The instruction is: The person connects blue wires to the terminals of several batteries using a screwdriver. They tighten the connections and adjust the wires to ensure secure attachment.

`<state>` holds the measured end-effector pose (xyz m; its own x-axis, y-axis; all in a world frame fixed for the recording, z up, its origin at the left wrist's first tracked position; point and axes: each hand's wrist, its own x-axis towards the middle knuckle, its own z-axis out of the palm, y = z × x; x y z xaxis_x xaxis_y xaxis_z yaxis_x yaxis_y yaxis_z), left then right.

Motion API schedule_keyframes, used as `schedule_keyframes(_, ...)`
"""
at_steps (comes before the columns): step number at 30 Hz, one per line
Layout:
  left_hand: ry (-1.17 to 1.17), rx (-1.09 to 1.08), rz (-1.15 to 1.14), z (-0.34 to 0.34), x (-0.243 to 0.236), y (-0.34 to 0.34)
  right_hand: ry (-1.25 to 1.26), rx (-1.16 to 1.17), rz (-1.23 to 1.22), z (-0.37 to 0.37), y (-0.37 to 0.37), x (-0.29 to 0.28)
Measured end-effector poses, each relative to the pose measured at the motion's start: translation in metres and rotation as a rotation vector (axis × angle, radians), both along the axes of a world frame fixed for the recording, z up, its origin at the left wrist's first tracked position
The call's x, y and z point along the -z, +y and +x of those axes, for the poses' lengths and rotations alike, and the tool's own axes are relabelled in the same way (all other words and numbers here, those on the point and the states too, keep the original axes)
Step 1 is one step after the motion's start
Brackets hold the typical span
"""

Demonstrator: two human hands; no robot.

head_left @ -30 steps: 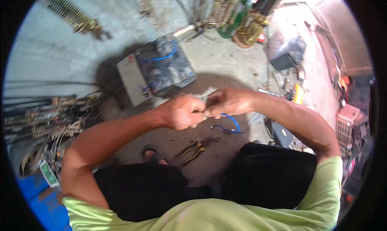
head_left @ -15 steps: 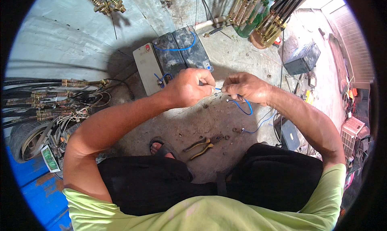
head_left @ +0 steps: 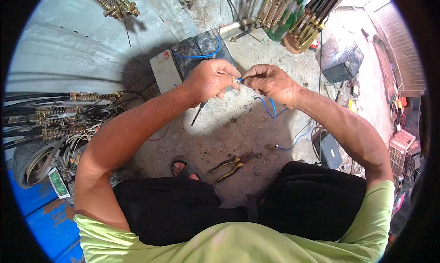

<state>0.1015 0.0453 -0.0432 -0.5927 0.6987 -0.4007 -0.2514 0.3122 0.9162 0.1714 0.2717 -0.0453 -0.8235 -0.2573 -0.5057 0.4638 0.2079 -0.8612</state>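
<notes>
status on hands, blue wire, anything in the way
Left hand and right hand pinching thin blue wire. Slim dark rod jutting below left hand. Yellow-and-black pliers on floor, clear of hands.

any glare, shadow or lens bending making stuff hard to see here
Head view: glare bleaches the pale concrete floor at upper right; head view: shadow darkens the pale blue wall left of the dusty black boxes; head view: fisheye curves the brownish ribbed panel at far right; head view: the thin blue wire between left hand and right hand is too small for detail.
</notes>
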Motion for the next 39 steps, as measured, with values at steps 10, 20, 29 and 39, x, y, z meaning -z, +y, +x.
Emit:
schedule_keyframes(10, -0.022, -0.047, 0.021, -0.009, -0.001, 0.003, 0.103, 0.073, 0.008, -0.003, -0.005, 0.001)
schedule_keyframes(20, 0.590, 0.034, 0.034, 0.002, 0.013, 0.005, -0.032, 0.155, -0.083, -0.010, -0.008, 0.005)
schedule_keyframes(29, 0.925, -0.008, 0.004, 0.003, 0.001, 0.006, -0.057, 0.136, -0.152, -0.005, -0.008, 0.000)
schedule_keyframes(39, 0.224, -0.136, -0.116, -0.010, 0.008, 0.015, 0.025, 0.102, -0.027, -0.015, -0.009, 0.017)
